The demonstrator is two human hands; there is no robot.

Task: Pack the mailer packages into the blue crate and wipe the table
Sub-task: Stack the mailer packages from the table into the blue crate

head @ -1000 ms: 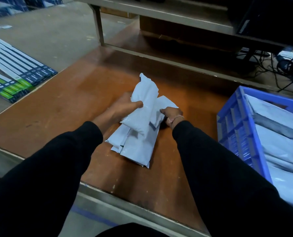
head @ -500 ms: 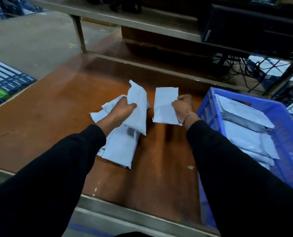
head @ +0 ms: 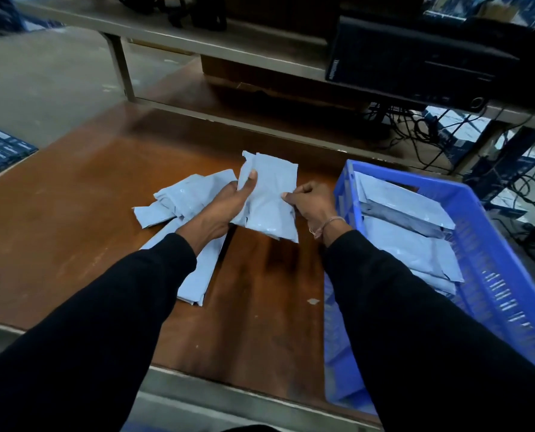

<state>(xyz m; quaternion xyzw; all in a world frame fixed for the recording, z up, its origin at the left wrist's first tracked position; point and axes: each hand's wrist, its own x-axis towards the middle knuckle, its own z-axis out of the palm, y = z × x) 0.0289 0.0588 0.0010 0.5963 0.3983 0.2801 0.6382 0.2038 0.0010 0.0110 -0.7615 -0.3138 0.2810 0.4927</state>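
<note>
A pale blue mailer package (head: 271,201) is lifted just above the brown table (head: 73,232), left of the blue crate (head: 497,251). My left hand (head: 225,210) grips its left side, thumb on top. My right hand (head: 314,204) pinches its right edge. A second mailer edge shows behind its top, so it may be two stacked. A loose pile of mailers (head: 191,198) lies on the table under my left forearm. Several packed mailers (head: 406,213) lie in the crate.
A metal shelf frame (head: 116,57) runs along the table's back. A black computer case (head: 416,60) and tangled cables (head: 431,135) sit behind the crate. Flat printed boxes (head: 1,148) lie off the table's left edge. A small scrap (head: 313,301) lies on the table.
One second ago both hands were on the pile. Half a second ago each held a separate mailer, apart. Now the hands have come together on the lifted mailer near the crate.
</note>
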